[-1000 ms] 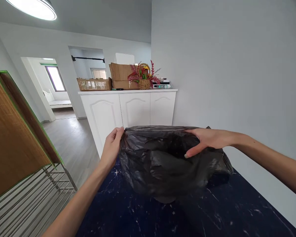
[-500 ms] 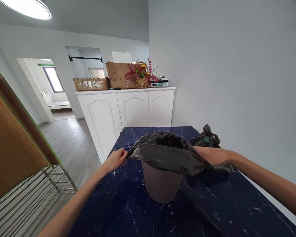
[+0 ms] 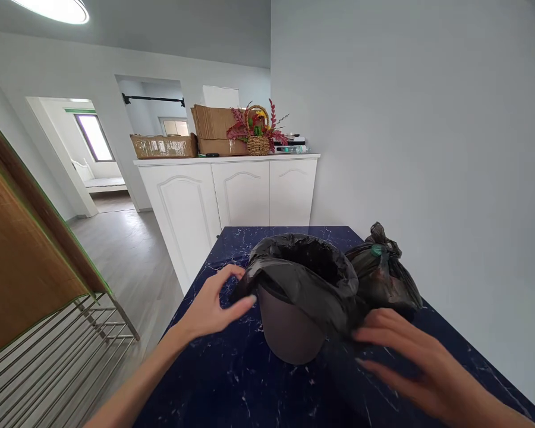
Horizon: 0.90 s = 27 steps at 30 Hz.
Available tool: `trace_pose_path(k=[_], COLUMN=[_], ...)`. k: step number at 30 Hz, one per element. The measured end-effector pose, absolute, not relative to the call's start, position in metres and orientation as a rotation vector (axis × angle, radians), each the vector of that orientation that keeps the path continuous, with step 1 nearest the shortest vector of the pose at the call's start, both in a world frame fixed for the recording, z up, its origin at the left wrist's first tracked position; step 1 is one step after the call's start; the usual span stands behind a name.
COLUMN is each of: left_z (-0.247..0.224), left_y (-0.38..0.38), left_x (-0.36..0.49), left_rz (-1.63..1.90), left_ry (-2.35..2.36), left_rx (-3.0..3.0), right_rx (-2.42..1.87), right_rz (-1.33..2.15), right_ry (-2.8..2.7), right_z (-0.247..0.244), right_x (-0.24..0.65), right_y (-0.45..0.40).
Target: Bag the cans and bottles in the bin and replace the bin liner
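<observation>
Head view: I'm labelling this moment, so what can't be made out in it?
All in the head view:
- Bottom inside the bin: covered by the black liner, deep in shadow.
- Contents of the tied bag: masked by its dark film.
- Whether the right hand touches the liner: motion blur.
- Full ceiling lamp: cut by the top edge.

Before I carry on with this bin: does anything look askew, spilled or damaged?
No spill or damage shows. The black liner sits unevenly on the bin: it sags well down the side nearest the right hand, while much of the near wall stays bare. The knotted bag beside it looks upright.
</observation>
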<state>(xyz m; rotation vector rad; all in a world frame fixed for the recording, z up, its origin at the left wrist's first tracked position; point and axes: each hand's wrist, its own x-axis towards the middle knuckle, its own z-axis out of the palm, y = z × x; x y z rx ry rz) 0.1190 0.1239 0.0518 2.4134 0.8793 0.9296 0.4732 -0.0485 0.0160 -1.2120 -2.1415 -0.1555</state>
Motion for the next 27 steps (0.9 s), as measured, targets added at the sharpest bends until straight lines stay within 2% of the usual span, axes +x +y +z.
trace_pose_path(k=[5,8,12,17,22,27], left_z=[0.013,-0.010,-0.036,-0.076,-0.104,-0.107], left_y=[0.129,0.134,0.131,0.123,0.124,0.127], left_x=[0.103,0.087,0.068,0.054,0.046,0.042], left_rz=[0.975,0.811,0.649,0.888,0.838,0.775], left_ry=[0.599,0.636,0.815,1.116,1.222,1.219], left_rx=[3.010,3.229,3.118,2.755,2.720,2.784], right_rx=[-1.140,-1.239,-1.250,-1.178,-1.114,-0.994], right_rz=[-0.310,-0.327,-0.290,-0.412,-0.325,-0.329], right_ry=[-2.497,-2.535,-2.427,-2.050,-2.204,-2.252], right_z=[-0.010,-0.023,-0.011,0.035,0.054,0.061], right_x=[0.464,0.471,0.478,0.460,0.437,0.427], right_y=[-0.037,-0.031,-0.035,-0.038,-0.006,-0.009])
